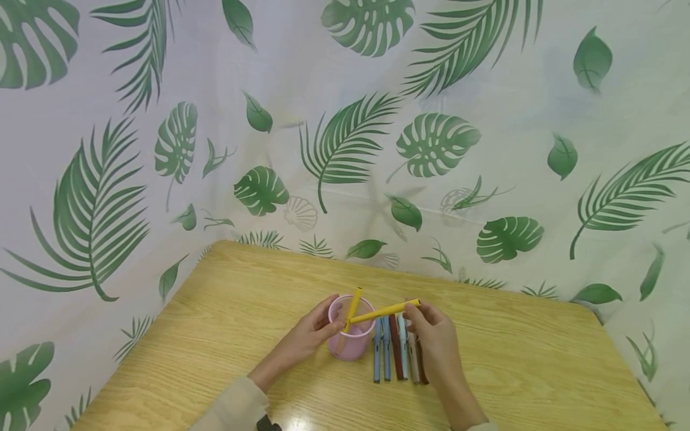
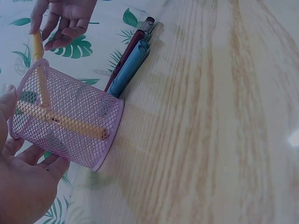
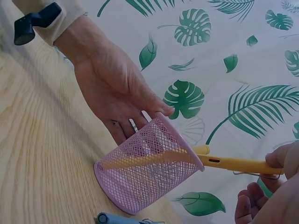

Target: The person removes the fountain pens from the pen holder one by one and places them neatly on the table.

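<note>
A pink mesh pen cup [image 1: 349, 346] stands upright on the table, and my left hand [image 1: 315, 328] holds it from the left with the thumb at its rim. One yellow pen [image 1: 354, 304] leans inside the cup, its end above the rim. My right hand [image 1: 438, 342] pinches a second yellow pen [image 3: 238, 164] near one end, and the other end reaches over the rim into the cup. In the left wrist view, both yellow pens show through the mesh [image 2: 70, 112], crossing each other.
Right of the cup, several pens lie side by side: blue pens [image 1: 377, 353], a dark red pen [image 1: 397, 353], a light blue pen [image 1: 403, 344] and brownish ones partly behind my right hand. The wooden table [image 1: 242, 299] meets a leaf-patterned cloth [image 1: 345, 233] at the back.
</note>
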The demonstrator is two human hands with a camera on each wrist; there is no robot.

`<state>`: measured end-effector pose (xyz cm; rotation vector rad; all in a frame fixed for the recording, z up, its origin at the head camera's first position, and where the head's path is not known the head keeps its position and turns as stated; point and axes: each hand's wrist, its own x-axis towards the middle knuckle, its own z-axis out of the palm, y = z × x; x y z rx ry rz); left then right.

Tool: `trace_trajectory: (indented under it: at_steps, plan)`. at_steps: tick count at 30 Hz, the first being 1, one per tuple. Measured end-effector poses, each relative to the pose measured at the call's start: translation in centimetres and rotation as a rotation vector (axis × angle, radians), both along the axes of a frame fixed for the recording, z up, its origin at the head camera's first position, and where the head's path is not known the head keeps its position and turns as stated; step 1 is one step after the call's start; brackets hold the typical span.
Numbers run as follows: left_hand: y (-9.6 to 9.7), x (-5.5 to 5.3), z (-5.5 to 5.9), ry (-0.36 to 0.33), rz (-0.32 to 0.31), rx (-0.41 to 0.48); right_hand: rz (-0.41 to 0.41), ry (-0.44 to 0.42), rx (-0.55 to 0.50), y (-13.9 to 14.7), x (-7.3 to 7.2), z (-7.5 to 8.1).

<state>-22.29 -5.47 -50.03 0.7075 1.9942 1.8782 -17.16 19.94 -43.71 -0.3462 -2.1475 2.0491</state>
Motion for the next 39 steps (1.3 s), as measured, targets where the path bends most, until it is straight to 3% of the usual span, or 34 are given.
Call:
trace_trajectory:
  at_steps: [14, 19, 27, 34, 39]
  plan:
    - [0.0, -0.1, -0.2, 0.014, 0.015, -0.015, 0.007, -0.057, -0.096, 1.4, 0.1, -0.4]
    - [0.0, -0.1, -0.2, 0.012, 0.018, -0.006, 0.012, -0.061, -0.076, 1.8, 0.2, -0.2]
    - [0.0, -0.2, -0.1, 0.005, 0.001, -0.001, 0.021, -0.075, -0.143, 3.3, 0.7, 0.7]
    - [0.0, -0.1, 0.1, 0.014, 0.011, 0.002, -0.03, -0.036, -0.209, 5.2, 1.2, 1.2]
    - [0.0, 0.0, 0.1, 0.019, 0.008, 0.002, -0.058, -0.025, -0.181, 6.5, 1.6, 1.4]
